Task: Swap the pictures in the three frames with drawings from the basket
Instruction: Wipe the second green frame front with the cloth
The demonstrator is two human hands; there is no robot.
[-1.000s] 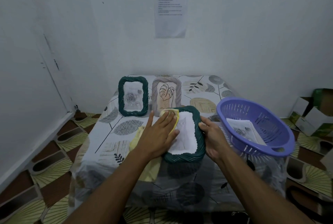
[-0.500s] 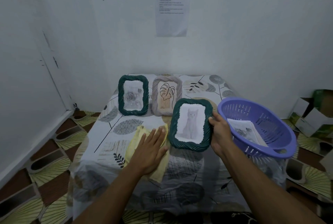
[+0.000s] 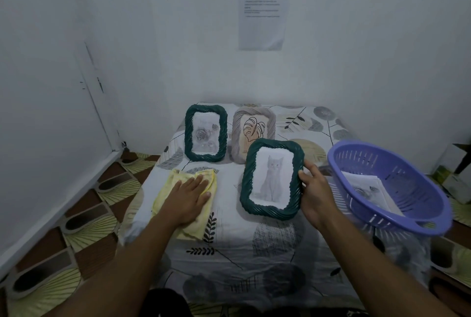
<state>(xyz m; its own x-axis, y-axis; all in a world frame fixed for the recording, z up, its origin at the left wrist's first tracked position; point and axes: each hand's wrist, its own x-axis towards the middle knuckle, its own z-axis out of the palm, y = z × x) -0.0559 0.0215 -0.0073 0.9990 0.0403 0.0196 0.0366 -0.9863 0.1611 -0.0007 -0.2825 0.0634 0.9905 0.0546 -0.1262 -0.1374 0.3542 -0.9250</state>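
Place: a small room in a home, one corner serving as a makeshift work spot.
Walls: bare white plaster (image 3: 102, 36), scuffed, meeting in a corner behind the table.
Notice: a single printed sheet (image 3: 262, 10) stuck to the back wall, its text too small to read.
Table: low, draped in a leaf-print cloth (image 3: 229, 253), bearing household picture frames (image 3: 205, 133) and a plastic basket (image 3: 369, 163).
Floor: patterned tiles (image 3: 89, 214) in brown and yellow-green.
Edge: boxes (image 3: 456, 179) against the right wall.

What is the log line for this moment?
left hand: flat on yellow cloth | right hand: holds green woven cat frame | purple basket: papers inside
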